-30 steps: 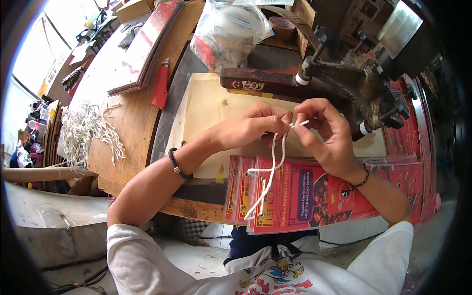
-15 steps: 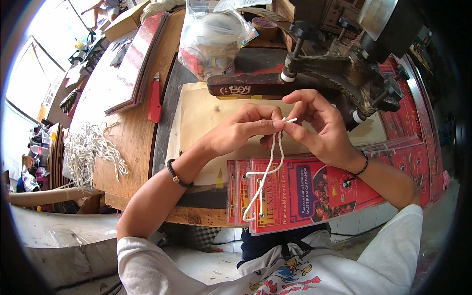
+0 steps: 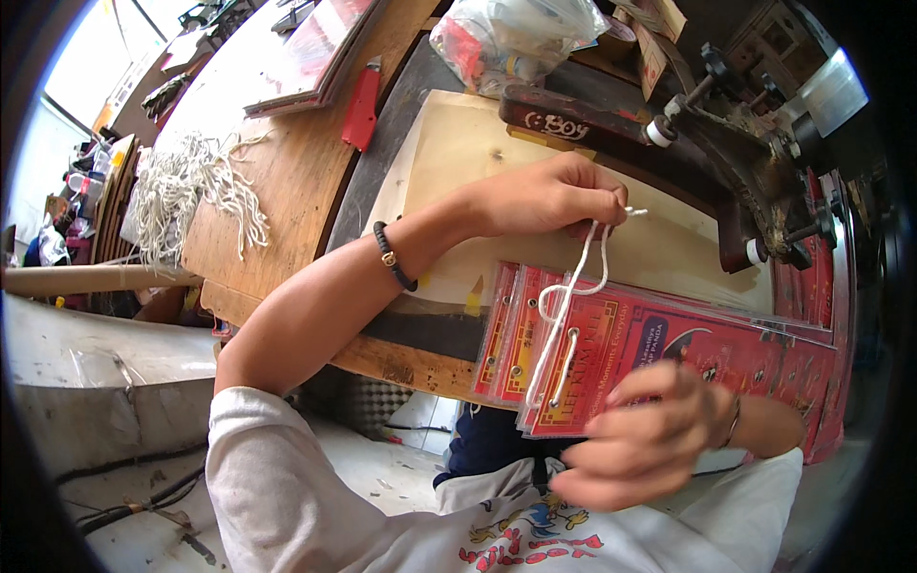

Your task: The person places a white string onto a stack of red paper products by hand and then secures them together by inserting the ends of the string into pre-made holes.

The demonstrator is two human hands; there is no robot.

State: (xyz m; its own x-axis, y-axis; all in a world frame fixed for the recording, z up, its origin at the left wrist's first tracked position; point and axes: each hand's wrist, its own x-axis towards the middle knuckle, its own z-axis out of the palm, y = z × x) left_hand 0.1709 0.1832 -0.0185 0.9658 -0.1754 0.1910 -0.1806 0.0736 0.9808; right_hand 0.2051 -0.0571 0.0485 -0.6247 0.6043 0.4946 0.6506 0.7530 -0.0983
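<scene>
My left hand [image 3: 568, 196] is closed in a pinch on a white cord [image 3: 557, 329], whose short end sticks out past the fingertips. From there the cord hangs in a loose loop down to a stack of red laminated cards [image 3: 611, 329]. A stretch of it passes through metal eyelets near the left edge of the top card. My right hand [image 3: 650, 435] is blurred, low over the near edge of the cards and close to my shirt. Its fingers look loosely bent and apart, with nothing seen in them.
A black metal press [image 3: 755, 162] with knobs stands at the back right. Beneath it lies a pale board [image 3: 449, 143]. On the wooden table are a red cutter [image 3: 362, 105], a heap of white cords [image 3: 191, 191] and stacked panels [image 3: 310, 57]. A plastic bag [image 3: 516, 38] sits behind.
My right hand has let go of the cord and dropped toward my body. My left hand keeps its pinch. The view has shifted, so the table appears farther up and the press farther right.
</scene>
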